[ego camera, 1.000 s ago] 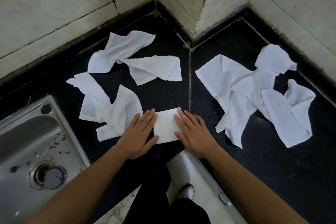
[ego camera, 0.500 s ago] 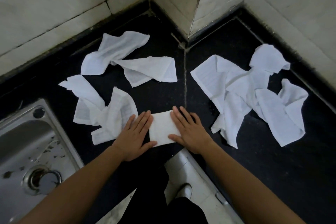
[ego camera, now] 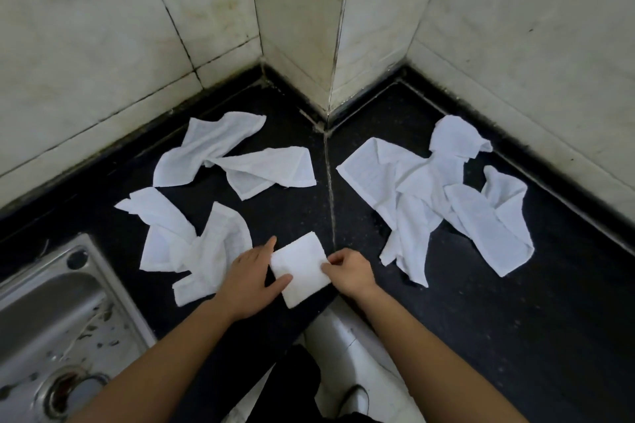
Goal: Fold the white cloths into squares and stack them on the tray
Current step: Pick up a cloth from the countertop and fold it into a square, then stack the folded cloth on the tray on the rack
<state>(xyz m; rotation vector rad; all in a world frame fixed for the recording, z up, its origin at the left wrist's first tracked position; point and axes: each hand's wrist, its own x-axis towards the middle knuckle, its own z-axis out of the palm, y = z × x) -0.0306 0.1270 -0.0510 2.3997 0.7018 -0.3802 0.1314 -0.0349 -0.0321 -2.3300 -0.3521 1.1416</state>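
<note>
Our right hand (ego camera: 350, 271) pinches the right edge of the folded cloth (ego camera: 300, 266), thumb on top and fingers curled. Our left hand (ego camera: 252, 280) lies loose, fingers straight along the cloth's left edge, thumb resting on its near part. The folded cloth sits as a small square on the black counter (ego camera: 481, 319), low in the centre of the frame. At lower left we see a steel sink (ego camera: 51, 302). Just beside our left hand, to its left, lies a crumpled cloth (ego camera: 192, 251). Farther up, a rumpled cloth (ego camera: 233, 161) spreads at centre left, and a heap of cloths (ego camera: 429, 196) covers the right middle. At the top, tiled walls (ego camera: 309, 10) close the corner.
</note>
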